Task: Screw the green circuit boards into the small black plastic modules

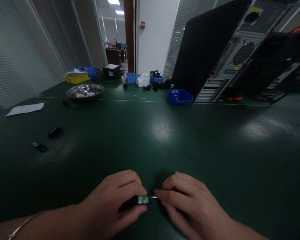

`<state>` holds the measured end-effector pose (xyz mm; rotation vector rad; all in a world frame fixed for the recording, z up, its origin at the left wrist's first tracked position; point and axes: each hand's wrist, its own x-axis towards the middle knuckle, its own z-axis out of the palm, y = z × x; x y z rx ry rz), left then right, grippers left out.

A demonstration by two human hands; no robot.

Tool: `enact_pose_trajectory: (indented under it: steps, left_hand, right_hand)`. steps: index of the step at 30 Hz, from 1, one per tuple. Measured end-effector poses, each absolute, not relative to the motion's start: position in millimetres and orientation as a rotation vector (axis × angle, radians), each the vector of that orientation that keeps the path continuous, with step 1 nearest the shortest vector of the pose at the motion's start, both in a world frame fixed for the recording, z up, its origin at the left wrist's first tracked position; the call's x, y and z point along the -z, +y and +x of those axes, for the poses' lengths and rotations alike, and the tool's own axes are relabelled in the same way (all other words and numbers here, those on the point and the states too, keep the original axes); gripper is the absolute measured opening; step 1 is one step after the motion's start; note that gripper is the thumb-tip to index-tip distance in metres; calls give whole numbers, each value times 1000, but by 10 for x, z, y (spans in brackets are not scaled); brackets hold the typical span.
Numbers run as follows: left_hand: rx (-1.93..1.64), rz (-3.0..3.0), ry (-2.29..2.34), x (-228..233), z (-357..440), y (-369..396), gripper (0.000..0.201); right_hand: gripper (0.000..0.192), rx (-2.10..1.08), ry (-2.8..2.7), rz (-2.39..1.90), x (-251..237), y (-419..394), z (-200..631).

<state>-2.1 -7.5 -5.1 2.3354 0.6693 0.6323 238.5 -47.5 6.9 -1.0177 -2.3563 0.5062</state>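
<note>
Low on the dark green table [165, 133], both hands meet at a small black part with a green circuit board [142, 199]. My left hand [115, 200] pinches that part between thumb and fingers. My right hand [187, 203] holds a thin silvery tip [153, 197] against the board's right end; what the tip belongs to is hidden under the fingers. A thin bracelet shows on my left wrist.
Two small black parts [55, 132] [39, 146] lie to the left, with white paper [25, 109] beyond. Far back stand a metal bowl [85, 91], yellow bin [76, 77], blue bins [180, 96] and black knobs. Open computer cases [240, 50] lean at right, beside a red-handled tool [234, 99].
</note>
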Motion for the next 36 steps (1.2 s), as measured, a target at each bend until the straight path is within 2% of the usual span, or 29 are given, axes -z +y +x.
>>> enact_pose_trajectory:
  steps: [7,14,21,29,36]
  left_hand:
    - [-627,2117,689,42,-26,-39,15]
    - [-624,2049,681,50,-34,-27,15]
    - [-745,2233,690,43,-11,-65,19]
    - [-740,2143,676,46,-12,-52,17]
    - [-884,2310,672,18,23,-105,26]
  right_hand:
    - [27,-659,-2247,-1015,-54,-460,2380]
    - [26,-669,-2234,-990,-88,-437,2382]
    - [29,-508,-2302,-995,-42,-451,2375]
    - [26,-734,-2196,-1018,-64,-451,2372]
    - [24,-809,-2162,-1034,-81,-449,2361]
